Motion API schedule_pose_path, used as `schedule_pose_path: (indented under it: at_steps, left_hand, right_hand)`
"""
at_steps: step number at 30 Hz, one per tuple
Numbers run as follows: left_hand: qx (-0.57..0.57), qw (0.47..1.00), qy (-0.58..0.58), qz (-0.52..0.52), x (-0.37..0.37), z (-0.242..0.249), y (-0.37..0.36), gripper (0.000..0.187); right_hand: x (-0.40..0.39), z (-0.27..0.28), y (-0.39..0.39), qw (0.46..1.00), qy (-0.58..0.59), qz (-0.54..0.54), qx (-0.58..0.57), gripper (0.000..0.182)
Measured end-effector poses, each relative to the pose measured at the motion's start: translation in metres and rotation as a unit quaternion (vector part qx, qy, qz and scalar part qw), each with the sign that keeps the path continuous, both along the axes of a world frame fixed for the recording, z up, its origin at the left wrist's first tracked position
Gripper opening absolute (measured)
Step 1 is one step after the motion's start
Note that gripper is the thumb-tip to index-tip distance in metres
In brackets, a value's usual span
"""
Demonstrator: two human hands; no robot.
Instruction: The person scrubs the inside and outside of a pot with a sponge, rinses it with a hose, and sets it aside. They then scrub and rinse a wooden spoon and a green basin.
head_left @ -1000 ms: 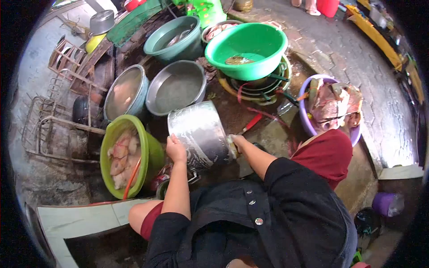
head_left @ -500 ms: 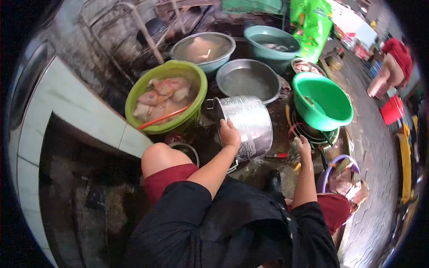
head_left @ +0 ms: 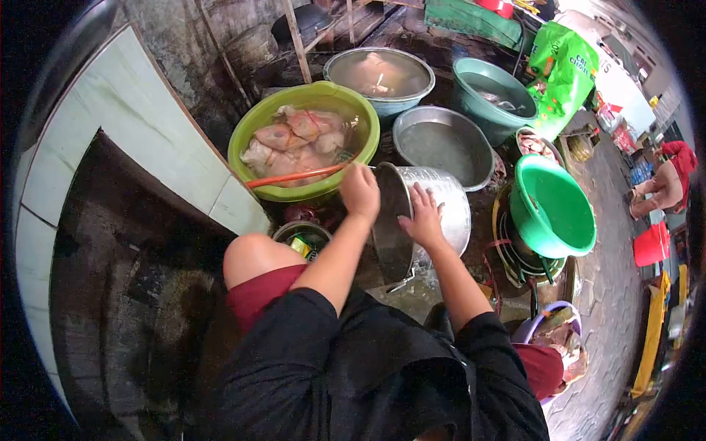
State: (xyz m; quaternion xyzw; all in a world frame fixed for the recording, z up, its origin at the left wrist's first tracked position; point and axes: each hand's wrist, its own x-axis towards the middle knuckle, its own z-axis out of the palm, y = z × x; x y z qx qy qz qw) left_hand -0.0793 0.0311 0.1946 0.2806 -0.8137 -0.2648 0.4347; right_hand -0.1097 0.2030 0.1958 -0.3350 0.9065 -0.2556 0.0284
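Observation:
A large silver metal pot (head_left: 452, 209) lies tilted on its side in front of my knees, its dark mouth facing left. My right hand (head_left: 425, 217) is on the outer wall, fingers spread along the metal and thumb over the rim. At the upper part of the rim, my left hand (head_left: 360, 193) is closed in a fist by the pot's side handle; its fingertips are hidden. Just beyond that fist stands an olive-green basin (head_left: 243, 140) of water with large pale pieces of fish (head_left: 290, 140). An orange stick (head_left: 294, 177) lies across its near edge.
Behind the pot stand a grey metal basin (head_left: 482, 180), a blue-rimmed basin (head_left: 401, 103) and a teal tub (head_left: 485, 128). On the right are a green basin (head_left: 555, 209) and a purple bucket (head_left: 577, 312) of fish pieces. Another person (head_left: 665, 184) is farther right.
My right hand has come left from beside the green basin onto the pot's wall. My left hand has shifted from the wall to the handle side. The view has swung left.

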Motion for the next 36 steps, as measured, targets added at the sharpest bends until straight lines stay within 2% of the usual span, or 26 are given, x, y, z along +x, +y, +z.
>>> schedule_pose_path:
  at_steps: [1,2,3,4,6,8,10,11,12,13,14,15,17,18,20,21,22,26,28,32,34,35,36]
  left_hand:
    - [-0.029,0.994,-0.095,0.043,-0.002,0.005,-0.025,0.017]
    - [-0.047,0.984,-0.15,0.09,-0.004,0.002,-0.047,0.027]
    - [-0.059,0.955,-0.267,0.118,-0.004,-0.002,-0.07,0.041]
    - [-0.03,0.927,-0.362,0.099,-0.003,-0.006,-0.094,0.046]
    - [-0.087,0.869,-0.486,0.035,0.009,-0.003,-0.128,0.041]
    - [-0.002,0.94,-0.325,-0.101,-0.024,-0.117,-0.224,0.037]
    - [-0.028,0.894,-0.419,-0.156,-0.009,-0.063,-0.209,0.037]
    - [-0.05,0.834,-0.51,-0.204,0.004,-0.025,-0.198,0.039]
    - [-0.048,0.834,-0.51,-0.206,0.013,0.015,-0.184,0.039]
    - [0.04,0.815,-0.531,-0.23,0.018,0.06,-0.17,0.036]
    - [0.128,0.789,-0.546,-0.252,0.018,0.082,-0.165,0.033]
    - [0.148,0.789,-0.532,-0.269,0.017,0.084,-0.17,0.032]
    - [0.169,0.79,-0.512,-0.291,0.027,0.113,-0.161,0.032]
    - [0.188,0.789,-0.494,-0.313,0.034,0.134,-0.153,0.032]
    - [0.167,0.786,-0.496,-0.33,0.048,0.163,-0.133,0.031]
    - [0.147,0.77,-0.511,-0.351,0.053,0.173,-0.126,0.031]
    - [0.126,0.753,-0.527,-0.373,0.057,0.177,-0.12,0.031]
    - [0.104,0.755,-0.5,-0.412,0.068,0.179,-0.109,0.029]
    - [0.116,0.755,-0.472,-0.441,0.072,0.182,-0.11,0.027]
    - [0.129,0.748,-0.479,-0.441,0.081,0.2,-0.108,0.027]
    - [0.127,0.751,-0.495,-0.418,0.081,0.205,-0.105,0.026]
    - [0.117,0.742,-0.498,-0.433,0.079,0.205,-0.106,0.025]
    - [0.119,0.743,-0.497,-0.433,0.079,0.206,-0.105,0.025]
  right_hand:
    - [0.002,-0.006,-0.003,0.999,0.029,-0.011,0.011,0.077]
    - [0.004,-0.01,-0.005,0.998,0.058,-0.024,0.022,0.079]
    - [0.005,-0.008,-0.007,0.998,0.052,-0.023,0.031,0.082]
    - [0.006,-0.009,-0.007,0.998,0.053,-0.028,0.034,0.082]
    - [0.005,-0.011,-0.007,0.997,0.065,-0.027,0.043,0.081]
    - [0.007,-0.006,-0.008,0.996,0.067,-0.034,0.057,0.079]
    - [0.006,-0.008,-0.009,0.995,0.074,-0.029,0.058,0.077]
    - [0.005,-0.008,-0.01,0.995,0.08,-0.026,0.061,0.075]
    - [0.005,-0.01,-0.01,0.994,0.079,-0.026,0.064,0.075]
    - [0.003,-0.01,-0.011,0.994,0.087,-0.023,0.062,0.073]
    - [0.001,-0.01,-0.013,0.993,0.096,-0.02,0.06,0.07]
    - [0.001,-0.005,-0.015,0.993,0.096,-0.018,0.061,0.07]
    - [-0.001,0.007,-0.017,0.996,0.077,-0.018,0.029,0.059]
    - [-0.005,0.007,-0.018,0.996,0.078,-0.018,0.029,0.059]
    - [-0.015,0.003,-0.021,0.997,0.067,-0.021,-0.028,0.047]
    - [-0.018,0.002,-0.023,0.994,0.09,-0.03,-0.061,0.039]
    - [-0.026,-0.006,-0.024,0.994,0.09,-0.033,-0.06,0.039]
    - [-0.049,-0.028,-0.03,0.989,0.12,-0.037,-0.081,0.035]
    - [-0.052,-0.027,-0.025,0.992,0.065,-0.003,-0.107,0.037]
    - [-0.058,-0.019,-0.006,0.988,0.148,0.044,0.002,0.04]
    - [-0.054,-0.011,-0.013,0.988,0.07,-0.131,0.029,0.044]
    - [-0.053,-0.006,-0.011,0.994,0.06,-0.078,0.04,0.045]
    - [-0.056,-0.011,-0.012,0.994,0.06,-0.076,0.042,0.045]
